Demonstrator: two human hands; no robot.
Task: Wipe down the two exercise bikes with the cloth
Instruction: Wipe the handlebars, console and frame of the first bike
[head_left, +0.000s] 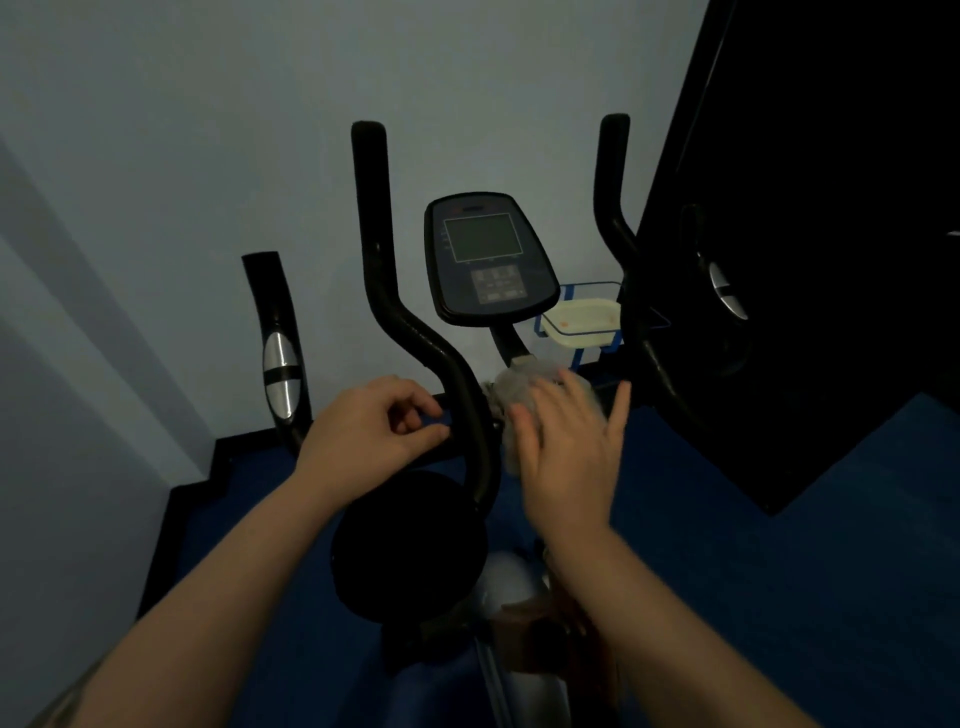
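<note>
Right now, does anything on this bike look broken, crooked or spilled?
Nothing stands out. The screen sits straight between the handlebars, and the right hand presses the cloth below it. The dim light hides small marks.

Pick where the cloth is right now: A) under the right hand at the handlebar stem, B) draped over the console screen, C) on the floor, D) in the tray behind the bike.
A: the right hand presses the pale cloth against the stem below the console.
</note>
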